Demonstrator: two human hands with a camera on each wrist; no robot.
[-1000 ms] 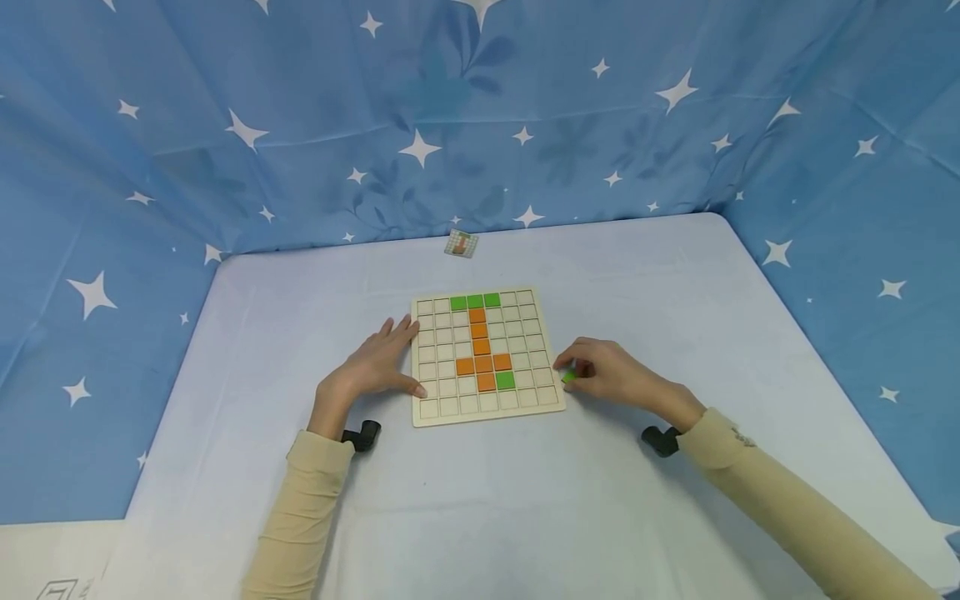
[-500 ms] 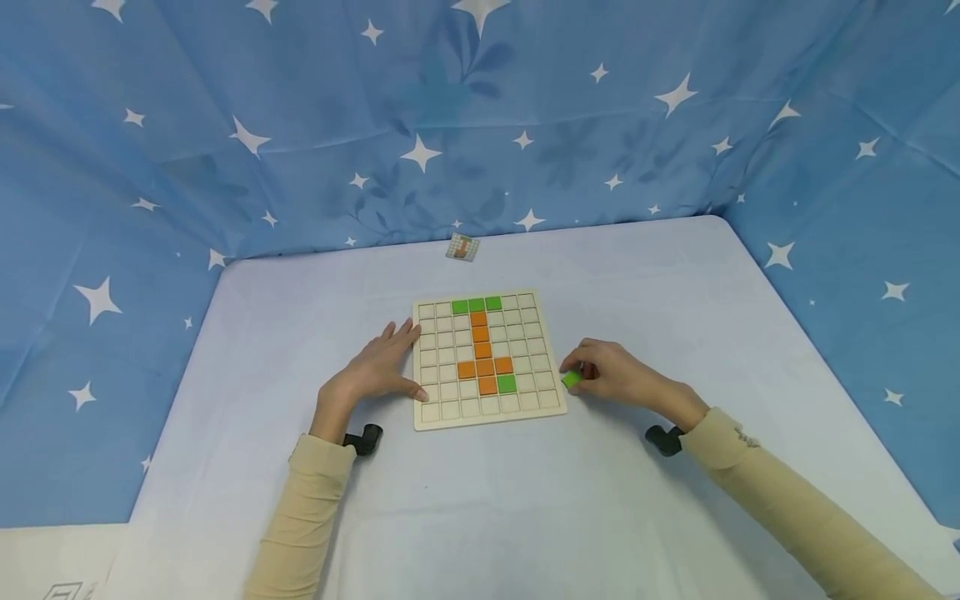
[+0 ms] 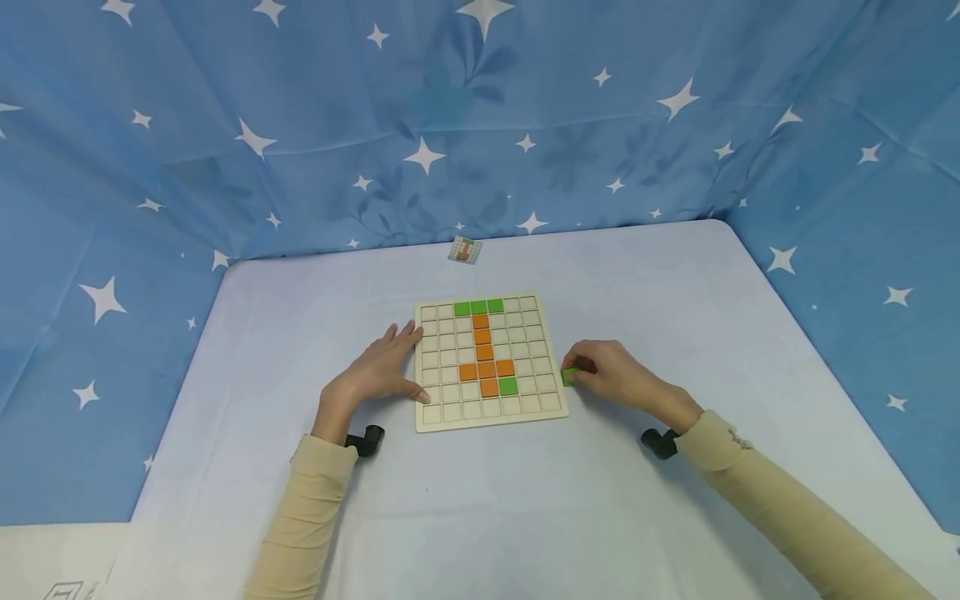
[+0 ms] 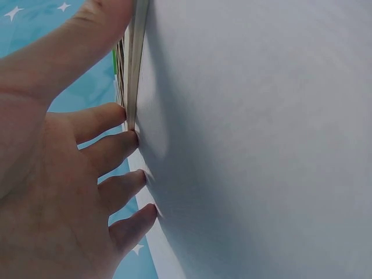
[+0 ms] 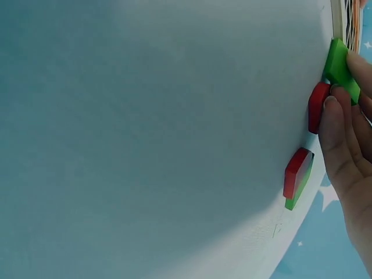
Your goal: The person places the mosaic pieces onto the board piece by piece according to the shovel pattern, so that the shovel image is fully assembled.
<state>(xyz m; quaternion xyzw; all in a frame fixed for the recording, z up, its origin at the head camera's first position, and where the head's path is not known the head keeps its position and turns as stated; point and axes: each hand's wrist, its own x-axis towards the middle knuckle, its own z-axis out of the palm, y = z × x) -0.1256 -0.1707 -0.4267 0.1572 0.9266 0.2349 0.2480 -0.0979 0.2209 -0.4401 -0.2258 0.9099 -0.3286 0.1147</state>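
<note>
In the head view a square wooden grid board [image 3: 453,410] lies on the table, with green tiles [image 3: 478,307] in a row at its top. Below them runs a column of orange tiles [image 3: 483,337], crossed near its foot, with one green tile [image 3: 508,386] beside it. My left hand [image 3: 378,367] is spread at the board's left side, fingertips at its edge and thumb over its border. My right hand [image 3: 611,372] pinches a loose green tile [image 5: 340,67] by the board's right edge. Red tiles [image 5: 297,173] lie near that hand in the right wrist view.
A small pattern card [image 3: 465,250] lies behind the board, towards the far edge of the white-covered table [image 3: 480,508]. Blue star-printed curtain [image 3: 480,150] hangs around the back and sides. Another green piece [image 5: 300,187] lies against the farther red one.
The green tile in my right hand has turned slightly and stays beside the board's right edge. My left hand keeps its place. The whole view has shifted a little downward.
</note>
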